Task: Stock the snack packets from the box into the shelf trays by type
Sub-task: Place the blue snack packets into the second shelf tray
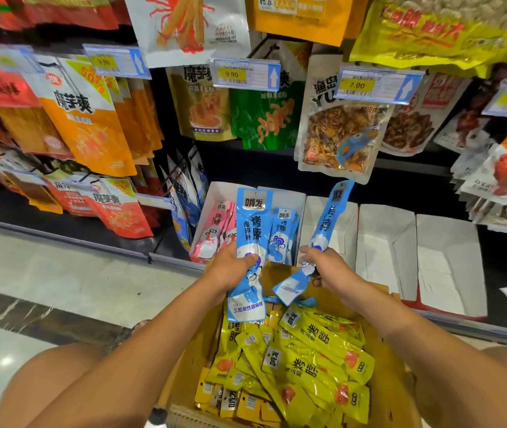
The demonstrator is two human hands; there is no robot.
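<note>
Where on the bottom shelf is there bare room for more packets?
Bare: three white trays right of the stocked tray. Crowded: that tray, packed with pink packets and shelved blue packets, and the cardboard box of yellow packets. The left hand and right hand each grip a blue packet.

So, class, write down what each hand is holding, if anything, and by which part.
The left hand grips a blue packet around its lower middle; the right hand grips a second blue packet, also below its middle.
</note>
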